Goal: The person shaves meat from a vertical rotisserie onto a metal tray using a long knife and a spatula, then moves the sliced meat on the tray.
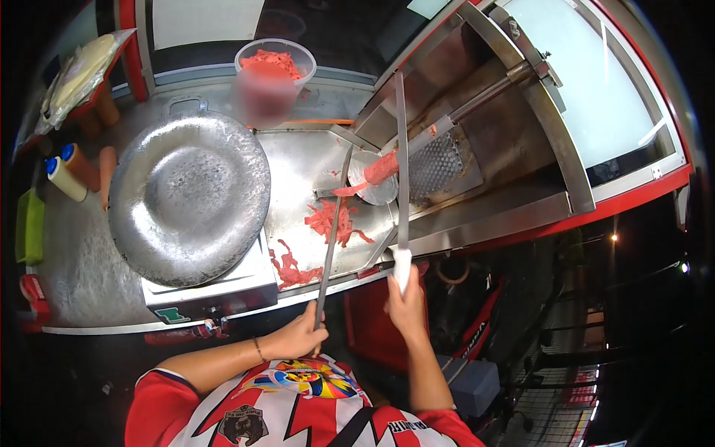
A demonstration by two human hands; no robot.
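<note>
My left hand [300, 335] — fingers curled round metal rod [331, 246]; my right hand [407, 304] — closed round white-handled knife [403, 197]. Reddish meat [381, 169] at twelve, pan [195, 186] at ten.

From the wearer's head we look forward and down, close over a long white-handled metal knife [403, 182].

Your white-handled knife [403, 197] points to twelve, a red meat chunk [382, 168] at its nine o'clock. Your slim metal tool [332, 238] leans just past twelve.
</note>
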